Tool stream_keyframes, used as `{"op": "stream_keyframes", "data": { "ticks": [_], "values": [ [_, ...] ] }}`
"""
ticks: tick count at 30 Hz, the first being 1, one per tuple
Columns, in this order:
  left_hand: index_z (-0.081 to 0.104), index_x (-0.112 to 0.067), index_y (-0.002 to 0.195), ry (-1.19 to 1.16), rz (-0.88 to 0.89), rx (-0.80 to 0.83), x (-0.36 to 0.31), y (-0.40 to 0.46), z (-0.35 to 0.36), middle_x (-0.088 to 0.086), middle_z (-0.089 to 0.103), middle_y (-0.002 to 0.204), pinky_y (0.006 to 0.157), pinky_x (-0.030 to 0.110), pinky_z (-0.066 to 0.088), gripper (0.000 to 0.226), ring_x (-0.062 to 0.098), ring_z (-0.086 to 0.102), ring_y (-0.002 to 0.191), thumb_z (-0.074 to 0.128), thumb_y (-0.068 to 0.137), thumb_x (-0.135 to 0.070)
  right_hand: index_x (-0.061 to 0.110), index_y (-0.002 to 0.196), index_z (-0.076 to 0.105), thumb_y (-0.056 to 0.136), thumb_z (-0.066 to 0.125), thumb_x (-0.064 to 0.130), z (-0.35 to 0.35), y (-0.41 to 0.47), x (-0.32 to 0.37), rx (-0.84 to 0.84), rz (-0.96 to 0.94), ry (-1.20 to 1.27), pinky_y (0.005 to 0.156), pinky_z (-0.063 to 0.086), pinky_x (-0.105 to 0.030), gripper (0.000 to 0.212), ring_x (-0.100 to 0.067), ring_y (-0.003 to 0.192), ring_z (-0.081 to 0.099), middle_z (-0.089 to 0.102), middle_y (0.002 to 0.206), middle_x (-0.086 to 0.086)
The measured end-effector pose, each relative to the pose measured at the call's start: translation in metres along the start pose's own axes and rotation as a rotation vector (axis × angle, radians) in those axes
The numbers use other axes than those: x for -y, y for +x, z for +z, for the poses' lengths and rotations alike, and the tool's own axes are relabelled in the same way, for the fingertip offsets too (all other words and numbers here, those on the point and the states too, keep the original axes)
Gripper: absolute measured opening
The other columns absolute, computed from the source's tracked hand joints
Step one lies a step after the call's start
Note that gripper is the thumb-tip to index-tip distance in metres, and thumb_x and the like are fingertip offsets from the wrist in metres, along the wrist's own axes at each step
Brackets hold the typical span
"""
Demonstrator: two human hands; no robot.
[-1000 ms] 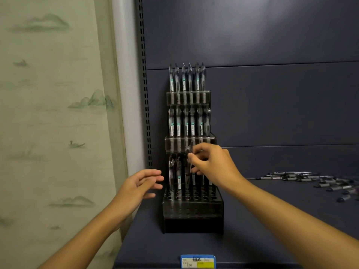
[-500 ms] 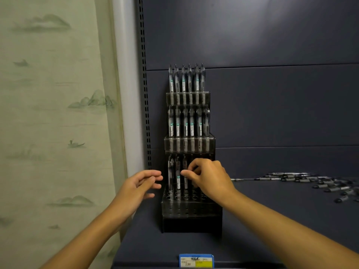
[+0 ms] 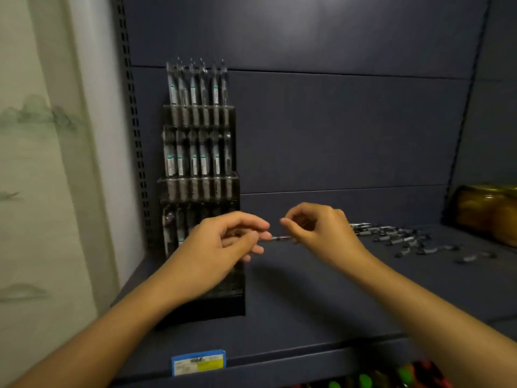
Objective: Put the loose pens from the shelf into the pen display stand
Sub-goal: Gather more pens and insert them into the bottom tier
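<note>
Shelf: dark blue board, running left to right; it carries the stand at its left end and the loose pens toward its right end.
Stand: tiered black pen display stand, upright against the back panel at the left of the shelf. Top and middle tiers hold full rows of upright pens. Lower tier holds a few pens at its left side; the rest of that tier is hidden behind the left hand.
Loose pens: scattered pile lying flat on the shelf, to the right of both hands and well apart from the stand. The right hand is the nearer one.
Left hand: raised in front of the lower tier of the stand, fingers curled, fingertips pinching one end of the held pen.
Right hand: raised above the shelf between the stand and the pile, fingers curled, fingertips pinching the other end of the held pen.
Held pen: one dark pen spanning the gap between the two hands, clear of the shelf. Long axis: about level, left to right.
Key relation: stand slots accept pens upright; the held pen lies across. Stand lies to the left of the pen, just behind the left hand.
Judged next move: turn the pen upright, tip downward, then carry it left to a free slot in the lower tier.
Risk: blur hides which end is the tip.
</note>
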State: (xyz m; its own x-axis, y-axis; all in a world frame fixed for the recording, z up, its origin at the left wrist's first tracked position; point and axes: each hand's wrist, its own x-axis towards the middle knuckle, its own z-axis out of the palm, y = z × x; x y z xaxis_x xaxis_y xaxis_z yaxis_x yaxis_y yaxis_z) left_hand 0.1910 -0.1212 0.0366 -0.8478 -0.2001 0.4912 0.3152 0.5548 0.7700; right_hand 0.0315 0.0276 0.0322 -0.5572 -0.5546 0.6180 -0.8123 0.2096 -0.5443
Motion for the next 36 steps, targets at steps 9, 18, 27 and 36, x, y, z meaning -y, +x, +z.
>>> {"op": "stream_keyframes", "data": {
  "ticks": [9, 18, 27, 36],
  "values": [
    [0.067, -0.031, 0.108, 0.110, -0.063, 0.198, 0.010, 0.069, 0.140, -0.013, 0.073, 0.107, 0.089, 0.030, 0.056, 0.020, 0.007, 0.070, 0.098, 0.059, 0.096, -0.016, 0.025, 0.087, 0.071, 0.091, 0.068, 0.027, -0.081, -0.016, -0.123, 0.047, 0.025, -0.056, 0.071, 0.049, -0.012, 0.005, -0.002, 0.076, 0.068, 0.072, 0.079, 0.011],
    [0.055, -0.036, 0.123, 0.390, -0.196, 0.248, 0.053, 0.137, 0.277, -0.022, 0.059, 0.125, 0.100, 0.013, 0.041, 0.028, -0.011, 0.052, 0.116, 0.059, 0.096, -0.030, 0.026, 0.112, 0.070, 0.090, 0.070, 0.036, -0.188, -0.023, -0.289, 0.350, 0.106, -0.271, 0.087, 0.041, -0.013, 0.024, 0.000, 0.103, 0.059, 0.067, 0.113, 0.014],
    [0.034, -0.038, 0.141, 0.595, -0.188, 0.278, 0.065, 0.189, 0.333, -0.019, 0.033, 0.146, 0.116, 0.030, 0.028, 0.050, 0.004, 0.031, 0.137, 0.053, 0.095, -0.046, 0.038, 0.124, 0.060, 0.062, 0.061, 0.076, -0.260, -0.029, -0.381, 0.405, 0.225, -0.305, 0.106, 0.031, -0.017, 0.073, -0.004, 0.132, 0.044, 0.049, 0.139, 0.014],
    [0.048, -0.038, 0.132, 0.659, -0.125, 0.292, 0.090, 0.249, 0.357, -0.016, 0.039, 0.143, 0.116, 0.039, 0.028, 0.035, 0.007, 0.034, 0.136, 0.053, 0.097, -0.042, 0.033, 0.149, 0.033, 0.082, 0.066, 0.061, -0.215, 0.002, -0.379, 0.486, 0.167, -0.237, 0.114, 0.021, -0.019, 0.080, -0.009, 0.145, 0.026, 0.033, 0.155, 0.009]
  ]
}}
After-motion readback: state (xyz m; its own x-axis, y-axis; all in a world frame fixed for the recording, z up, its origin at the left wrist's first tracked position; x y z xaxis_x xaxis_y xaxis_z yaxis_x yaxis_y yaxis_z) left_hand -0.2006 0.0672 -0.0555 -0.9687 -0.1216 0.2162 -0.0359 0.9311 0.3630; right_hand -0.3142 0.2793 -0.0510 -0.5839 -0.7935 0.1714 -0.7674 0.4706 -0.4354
